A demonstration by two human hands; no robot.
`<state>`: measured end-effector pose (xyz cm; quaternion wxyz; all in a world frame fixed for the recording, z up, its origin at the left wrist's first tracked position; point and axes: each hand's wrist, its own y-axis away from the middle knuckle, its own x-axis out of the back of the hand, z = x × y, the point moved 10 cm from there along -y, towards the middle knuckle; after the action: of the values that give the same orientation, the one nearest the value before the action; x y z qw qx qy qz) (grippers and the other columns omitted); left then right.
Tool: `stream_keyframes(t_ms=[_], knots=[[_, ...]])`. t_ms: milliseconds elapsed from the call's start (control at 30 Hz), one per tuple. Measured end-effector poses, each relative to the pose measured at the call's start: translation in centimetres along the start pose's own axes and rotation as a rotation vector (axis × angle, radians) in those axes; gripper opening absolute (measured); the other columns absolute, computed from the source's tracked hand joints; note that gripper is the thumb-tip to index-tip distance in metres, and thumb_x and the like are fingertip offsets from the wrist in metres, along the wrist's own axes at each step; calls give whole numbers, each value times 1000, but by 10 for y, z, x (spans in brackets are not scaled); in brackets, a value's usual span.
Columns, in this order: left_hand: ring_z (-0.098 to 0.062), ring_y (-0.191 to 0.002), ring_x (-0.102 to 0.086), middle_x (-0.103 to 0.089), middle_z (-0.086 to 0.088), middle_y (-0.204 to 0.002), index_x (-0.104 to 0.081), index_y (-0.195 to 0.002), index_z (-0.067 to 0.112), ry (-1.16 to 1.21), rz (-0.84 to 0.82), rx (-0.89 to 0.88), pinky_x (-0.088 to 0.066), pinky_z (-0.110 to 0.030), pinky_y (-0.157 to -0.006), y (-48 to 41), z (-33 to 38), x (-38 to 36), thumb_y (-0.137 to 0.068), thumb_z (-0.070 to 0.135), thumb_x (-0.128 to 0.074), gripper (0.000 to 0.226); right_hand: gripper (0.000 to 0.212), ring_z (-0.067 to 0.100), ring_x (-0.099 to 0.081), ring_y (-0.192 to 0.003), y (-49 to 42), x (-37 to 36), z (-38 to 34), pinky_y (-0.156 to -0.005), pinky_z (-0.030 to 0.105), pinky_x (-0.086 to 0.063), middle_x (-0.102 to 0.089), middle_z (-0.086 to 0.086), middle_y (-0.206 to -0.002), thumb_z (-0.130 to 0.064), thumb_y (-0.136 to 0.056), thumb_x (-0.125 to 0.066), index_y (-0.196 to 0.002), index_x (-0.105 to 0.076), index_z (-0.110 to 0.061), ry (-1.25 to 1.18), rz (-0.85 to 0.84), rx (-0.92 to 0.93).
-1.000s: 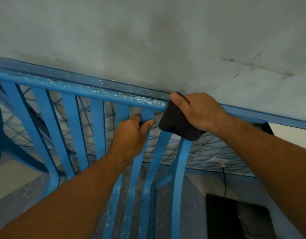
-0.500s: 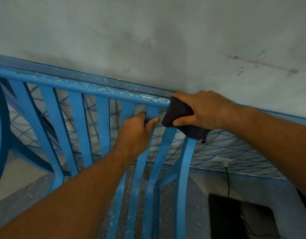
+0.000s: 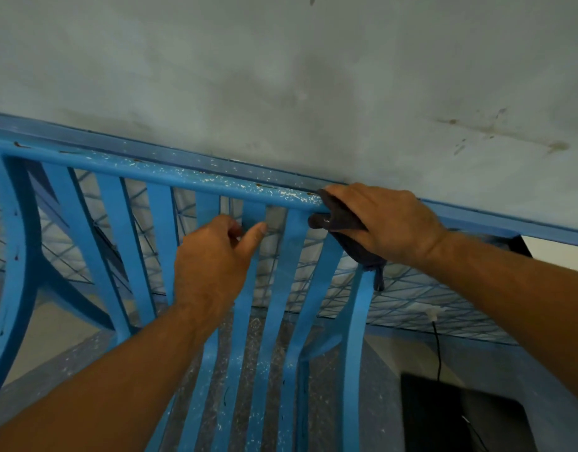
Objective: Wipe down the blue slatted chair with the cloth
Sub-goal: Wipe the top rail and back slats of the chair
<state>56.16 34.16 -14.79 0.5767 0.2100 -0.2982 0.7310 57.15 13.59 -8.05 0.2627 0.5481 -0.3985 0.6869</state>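
Blue slatted chair (image 3: pixel 150 164) fills the left and centre of frame, its top rail running from upper left down to centre right, hard against the grey wall (image 3: pixel 281 76). White specks cover the rail left of centre, so I judge that stretch not wiped yet.

Centre: my left hand (image 3: pixel 212 265) has its fingers curled round a slat just under the rail, thumb sticking out toward the next slat. Probably bracing the chair so it doesn't shift while I rub.

Right of centre: my right hand (image 3: pixel 385 223) clamps the dark cloth (image 3: pixel 343 220) onto the rail, fingers draped over the top and cloth wrapped round the bar under my palm. I guess that grip lets top and underside get cleaned in one pass. A loose tail of cloth hangs down beside a slat.

Behind the slats, a blue wire grid (image 3: pixel 411 298). Lower right: a thin cable (image 3: pixel 437 347) drops to a black box (image 3: pixel 460 419); what it is, can't tell.
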Motion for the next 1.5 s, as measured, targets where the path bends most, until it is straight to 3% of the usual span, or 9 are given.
stream_keyframes(t_ms=[100,200,367,500,867,1033,1167,1400,1500], knots=[[-13,-75,-56,-56,8,-81,-56,-96,19,54,14,37,-49,-29,-65,-2,-11,3,-77,64,-61,49,64,20,-63,-92,-17,-31,16,-80,34,-51,-67,-3,-104,-74,-76,-55,-118,-58,-27,-132,-411,-165],[-14,-86,-55,-56,5,-91,-56,-109,16,90,15,60,-47,-27,-72,-2,-12,2,-74,61,-67,58,74,16,-63,-81,-33,-38,12,-77,36,-54,-67,-4,-90,-87,-63,-46,-98,-64,-24,-180,-549,-199],[-16,-90,-54,-56,1,-99,-54,-107,14,159,160,118,-43,-28,-73,-9,-22,22,-80,45,-74,45,67,24,-61,-80,-22,-21,0,-67,33,-44,-63,-3,-95,-78,-83,-29,-112,-51,-22,146,-299,-162],[-12,-95,-47,-49,1,-106,-52,-119,8,161,211,124,-35,-21,-77,-9,-27,30,-83,38,-74,51,67,24,-65,-99,-14,-14,-5,-78,38,-52,-64,-5,-120,-74,-89,-28,-134,-47,-27,-4,-140,-107],[-8,-59,-45,-47,3,-70,-45,-88,11,99,9,77,-31,-23,-46,-29,-33,6,-97,36,-54,28,64,16,-55,-75,-42,-35,-3,-66,32,-43,-58,-5,-87,-82,-79,-37,-98,-54,-24,-75,-485,-296],[-16,-60,-50,-51,-3,-70,-47,-89,9,79,-34,46,-35,-27,-47,-27,-35,2,-97,41,-52,33,59,20,-61,-96,-16,-16,-12,-72,34,-45,-62,-3,-112,-69,-92,-30,-130,-47,-28,1,-146,-205],[-13,-58,-49,-49,-2,-69,-46,-90,9,43,-54,31,-34,-26,-45,-31,-37,1,-97,41,-50,33,65,27,-60,-103,-7,-22,2,-82,41,-51,-59,0,-120,-68,-92,-34,-151,-24,-41,-47,-244,-172],[-18,-60,-52,-51,-2,-68,-47,-91,10,53,-61,25,-40,-30,-49,-33,-39,0,-97,42,-50,33,87,16,-56,-71,-37,-34,5,-60,31,-42,-61,-1,-86,-92,-63,-11,-100,-58,-29,13,-513,-332],[-17,-58,-51,-50,-2,-66,-45,-90,10,54,-60,7,-38,-29,-47,-33,-40,-1,-97,42,-50,33,83,16,-54,-69,-36,-34,2,-62,32,-40,-54,-6,-79,-89,-67,-9,-99,-55,-27,47,-497,-340]])
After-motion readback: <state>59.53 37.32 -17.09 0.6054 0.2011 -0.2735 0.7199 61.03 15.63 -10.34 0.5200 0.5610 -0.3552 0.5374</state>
